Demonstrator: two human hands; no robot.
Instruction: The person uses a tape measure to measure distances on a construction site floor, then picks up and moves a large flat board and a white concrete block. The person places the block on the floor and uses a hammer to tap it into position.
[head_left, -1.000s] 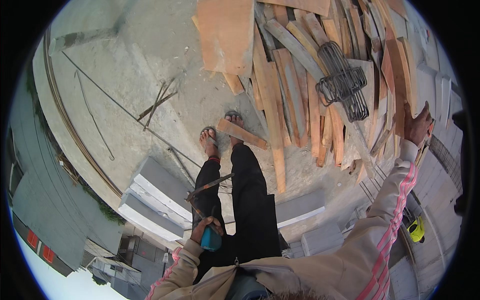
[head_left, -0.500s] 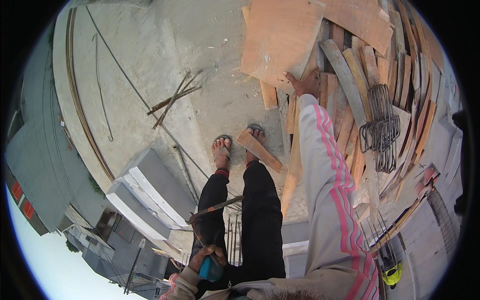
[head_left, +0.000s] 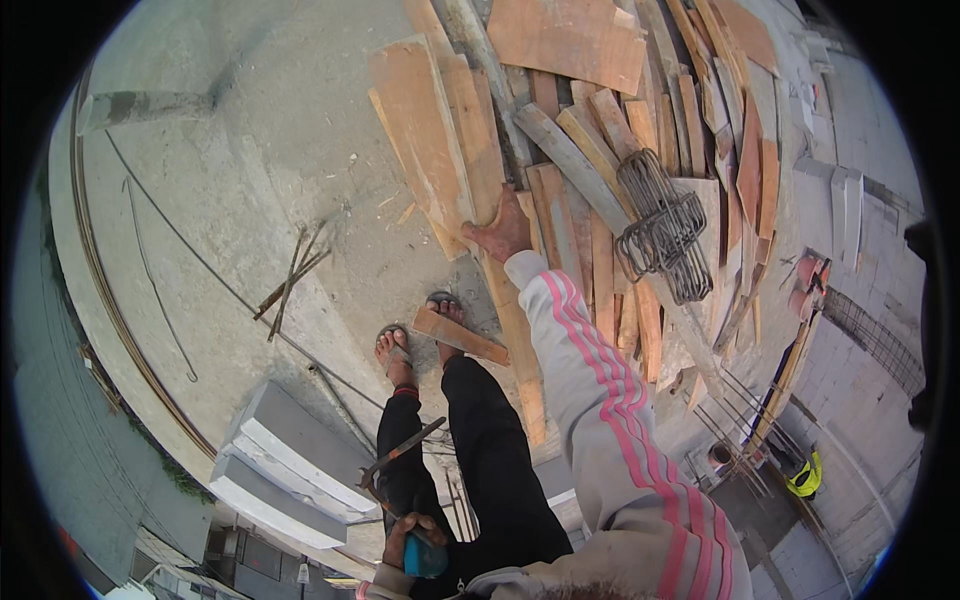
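Now, right at the plywood sheet's (head_left: 412, 125) near corner!
Right grip (head_left: 503, 232) there, thumb and forefinger spread; whether it pinches, can't tell; sheet stretches ahead and leftward of it; left grip (head_left: 412, 528) wrapped around a hammer (head_left: 405, 448).

Plywood panel (head_left: 418, 125): thin, flat, reddish-tan sheet, surface scuffed; appears tilted, pale long right edge showing; lies at the left side of the loose boards (head_left: 600, 235), near right corner at the right hand (head_left: 502, 230), closure of grip unclear. Hammer (head_left: 403, 452): long, slim, brownish metal head, narrow shaft, teal grip; held in the left hand (head_left: 417, 526), head slanting up to the right.
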